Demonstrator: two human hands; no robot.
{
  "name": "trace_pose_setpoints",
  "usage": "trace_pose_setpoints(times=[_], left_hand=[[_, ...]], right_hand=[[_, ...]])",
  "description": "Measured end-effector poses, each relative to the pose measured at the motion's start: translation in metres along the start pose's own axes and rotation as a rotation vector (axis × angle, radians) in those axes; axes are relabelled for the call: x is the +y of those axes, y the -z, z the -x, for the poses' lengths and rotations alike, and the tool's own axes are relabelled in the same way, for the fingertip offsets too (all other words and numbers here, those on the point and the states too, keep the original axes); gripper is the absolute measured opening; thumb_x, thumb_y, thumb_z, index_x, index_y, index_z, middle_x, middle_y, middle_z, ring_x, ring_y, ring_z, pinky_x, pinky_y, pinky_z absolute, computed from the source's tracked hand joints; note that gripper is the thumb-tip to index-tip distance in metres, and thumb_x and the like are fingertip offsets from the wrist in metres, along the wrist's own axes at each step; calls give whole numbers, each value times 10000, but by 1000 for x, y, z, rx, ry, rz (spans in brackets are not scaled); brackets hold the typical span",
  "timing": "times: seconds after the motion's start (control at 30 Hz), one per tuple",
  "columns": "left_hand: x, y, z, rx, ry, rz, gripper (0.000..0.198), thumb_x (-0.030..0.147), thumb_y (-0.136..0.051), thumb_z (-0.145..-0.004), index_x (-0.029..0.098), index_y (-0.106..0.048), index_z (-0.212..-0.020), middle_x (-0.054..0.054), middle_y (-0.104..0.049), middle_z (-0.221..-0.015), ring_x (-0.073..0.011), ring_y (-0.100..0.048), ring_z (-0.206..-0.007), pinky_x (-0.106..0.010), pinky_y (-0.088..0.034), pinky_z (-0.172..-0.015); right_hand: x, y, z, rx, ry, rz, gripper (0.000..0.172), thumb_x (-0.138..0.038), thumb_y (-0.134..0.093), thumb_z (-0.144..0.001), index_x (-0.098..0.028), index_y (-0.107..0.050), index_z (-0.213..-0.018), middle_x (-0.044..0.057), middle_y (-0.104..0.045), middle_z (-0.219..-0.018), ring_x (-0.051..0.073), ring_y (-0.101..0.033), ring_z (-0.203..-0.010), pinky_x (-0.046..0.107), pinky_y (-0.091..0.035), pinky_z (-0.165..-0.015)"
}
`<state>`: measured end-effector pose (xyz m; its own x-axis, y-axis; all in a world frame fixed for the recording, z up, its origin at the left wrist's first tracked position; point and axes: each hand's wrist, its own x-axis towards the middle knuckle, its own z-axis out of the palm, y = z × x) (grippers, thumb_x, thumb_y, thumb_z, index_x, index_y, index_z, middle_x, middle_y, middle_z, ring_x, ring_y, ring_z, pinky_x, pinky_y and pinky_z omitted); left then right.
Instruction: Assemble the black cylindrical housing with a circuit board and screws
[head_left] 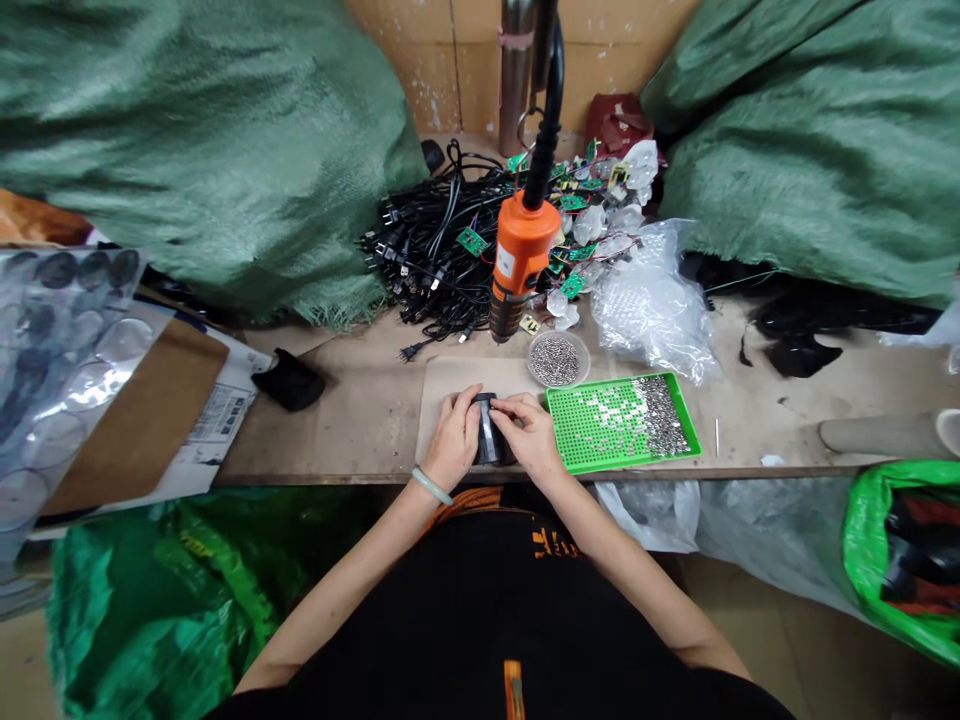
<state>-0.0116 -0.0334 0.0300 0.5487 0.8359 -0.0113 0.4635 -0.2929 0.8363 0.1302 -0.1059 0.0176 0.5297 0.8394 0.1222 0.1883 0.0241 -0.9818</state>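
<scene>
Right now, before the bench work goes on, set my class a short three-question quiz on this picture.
1. Which hand, the left hand or the right hand, wears the pale bangle?
2. True or false: both hands are on the black part.
3. What does the round dish hold? A: cables. B: screws. C: circuit boards.

Key: 1. left hand; 2. true; 3. B.
</scene>
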Motion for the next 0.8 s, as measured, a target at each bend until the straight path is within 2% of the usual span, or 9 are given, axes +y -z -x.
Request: trace_pose_setpoints(times=[0.13,0.27,0.37,0.6,0.8], left_hand=[[0,0,0,-14,15,-19,458,406,-332,-1097,221,-539,-1462,-142,-578,-1300,-244,-621,-1218,-455,-512,-1098],[-1,-1,0,-14,8,-26,455,396,-334,-1096,215,-542,-1458,-141,-577,-1297,-244,-619,-1227,-455,-501,-1115],[-1,-1,-1,-11,-4,-26,455,396,-333,-1096,214,-540,-1458,-142,-576,-1304,-243,-615,-1239,-450,-499,-1120],[2,1,-2,-22,0,-47,412,385,-382,-1084,215,-568,-1410,-143,-593,-1307,-249,-624,-1225,-467,-506,-1112],[6,4,-5,-43,-4,-81,377,393,-432,-1071,244,-588,-1380,-128,-617,-1287,-259,-628,-1229,-470,-506,-1112]], right_hand=[[1,2,1,-10,40,-26,191,-266,-663,-914,-257,-830,-1006,40,-681,-884,182,-650,-860,317,-549,-777],[1,0,0,3,-32,-36,162,-306,-687,-888,-243,-823,-952,43,-689,-873,187,-650,-842,316,-554,-764],[2,-1,-2,12,-84,-42,184,-327,-711,-862,-231,-806,-986,48,-712,-906,186,-654,-814,324,-565,-774],[0,3,-6,1,-134,-42,226,-414,-713,-837,-220,-795,-919,56,-732,-883,208,-679,-843,339,-559,-797],[5,0,-9,10,-249,-24,328,-523,-733,-804,-195,-715,-792,36,-706,-719,171,-612,-618,300,-530,-615]])
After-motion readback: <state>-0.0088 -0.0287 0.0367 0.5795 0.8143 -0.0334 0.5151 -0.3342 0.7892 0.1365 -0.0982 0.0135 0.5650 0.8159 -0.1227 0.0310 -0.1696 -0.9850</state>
